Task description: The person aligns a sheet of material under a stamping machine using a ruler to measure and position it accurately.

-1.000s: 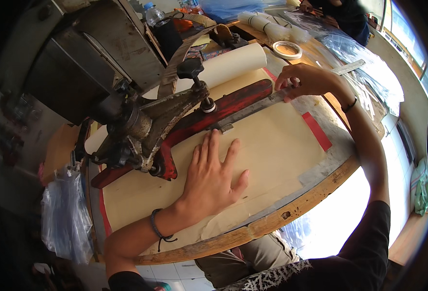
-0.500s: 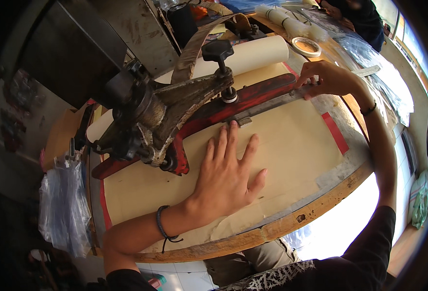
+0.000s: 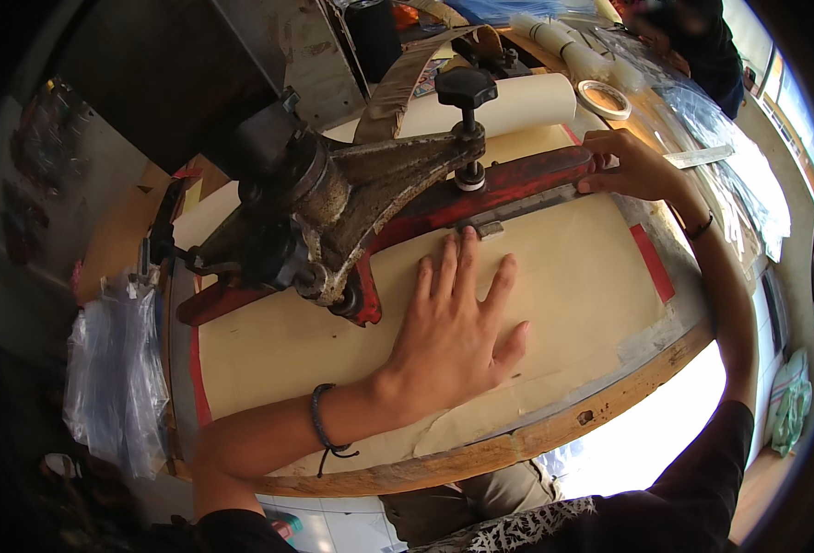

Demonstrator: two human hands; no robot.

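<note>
My left hand (image 3: 453, 341) lies flat with spread fingers on a beige sheet (image 3: 573, 276). Its middle fingertip touches or nearly touches a small grey metal block (image 3: 490, 229) beside the machine's bar. At the bar's right end, my right hand (image 3: 632, 164) has its fingers curled round the tip of the long red bar (image 3: 527, 175), thumb on the near side. The bar belongs to a heavy dark metal machine head (image 3: 333, 203) with a black star-shaped knob (image 3: 466, 88). A grey metal strip runs along the bar's near edge.
A cream roll (image 3: 517, 103) lies behind the bar, with a tape roll (image 3: 604, 100) and a ruler (image 3: 700, 156) to its right. Clear plastic sheets (image 3: 117, 378) hang at the left. Another person (image 3: 692, 46) is at the far right. The table's wooden edge (image 3: 480, 458) curves in front.
My right hand has moved in onto the end of the red bar and its fingers have closed round it. The left hand stays flat on the sheet. The view has shifted slightly.
</note>
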